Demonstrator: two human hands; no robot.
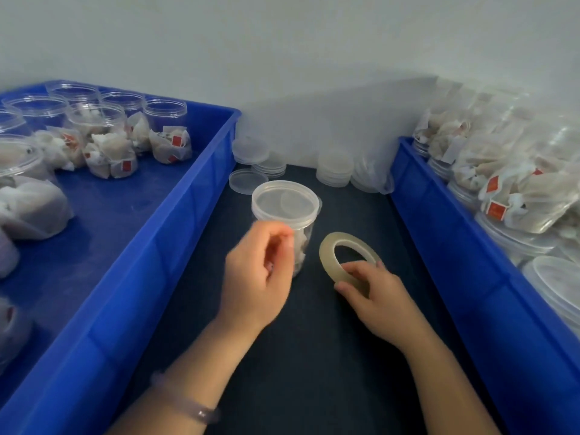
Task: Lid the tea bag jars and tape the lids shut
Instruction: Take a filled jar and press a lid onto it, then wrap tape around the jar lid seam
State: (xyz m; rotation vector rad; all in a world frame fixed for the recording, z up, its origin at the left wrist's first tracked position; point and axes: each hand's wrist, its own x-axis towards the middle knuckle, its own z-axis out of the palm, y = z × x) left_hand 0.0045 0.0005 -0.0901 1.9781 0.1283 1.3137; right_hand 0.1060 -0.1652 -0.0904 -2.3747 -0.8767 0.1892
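Clear round lidded plastic jar [284,204] stands on the dark table [314,356]. The left hand [257,277] is curled before it, perhaps pinching tape; I cannot tell. The right hand [376,296] grips a translucent tape roll [327,255].

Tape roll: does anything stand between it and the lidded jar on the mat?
Nothing visible does. The tape roll, held by the right hand, stands just right of the jar; only bare mat lies between them.
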